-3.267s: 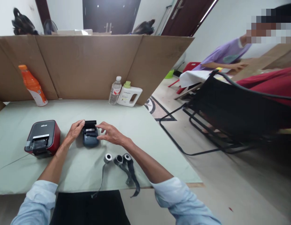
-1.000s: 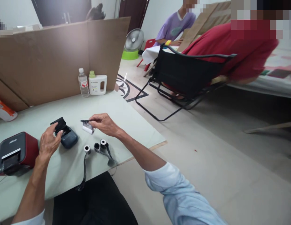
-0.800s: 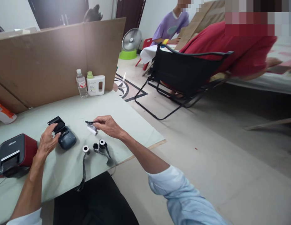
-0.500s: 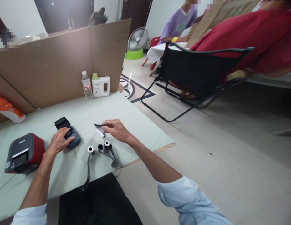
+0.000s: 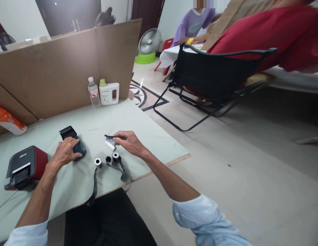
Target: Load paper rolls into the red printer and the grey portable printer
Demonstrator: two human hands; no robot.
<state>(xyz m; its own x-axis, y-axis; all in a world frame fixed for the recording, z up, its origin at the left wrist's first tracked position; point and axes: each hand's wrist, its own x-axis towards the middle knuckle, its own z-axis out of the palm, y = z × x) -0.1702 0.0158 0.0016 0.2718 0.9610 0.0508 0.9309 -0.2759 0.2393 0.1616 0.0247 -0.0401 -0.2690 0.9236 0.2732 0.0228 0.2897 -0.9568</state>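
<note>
My left hand (image 5: 65, 151) grips a small dark-blue device (image 5: 80, 149) that stands on the table, thumb on its near side and fingers over its top. The device's black lid (image 5: 68, 133) is flipped up at the far end. My right hand (image 5: 129, 141) pinches the thin dark loose end of a white paper roll (image 5: 110, 145), which hangs or rests just below the fingertips. Nearer me stand a white-ended roll (image 5: 97, 163) with a long dark tail, a dark-centred roll (image 5: 108, 160) and another roll (image 5: 115, 156), their dark strips trailing toward the table edge.
A red and black printer (image 5: 27, 167) stands at the left. Along the cardboard screen (image 5: 64, 68) are an orange package (image 5: 9, 120), a water bottle (image 5: 94, 94) and a white jug (image 5: 109, 94). Past the table's right edge are a black folding chair (image 5: 212, 71), a fan and two people.
My left fingers have shifted slightly across the top of the dark-blue device. My right hand still pinches the paper roll's end, almost in place. The view has moved a little.
</note>
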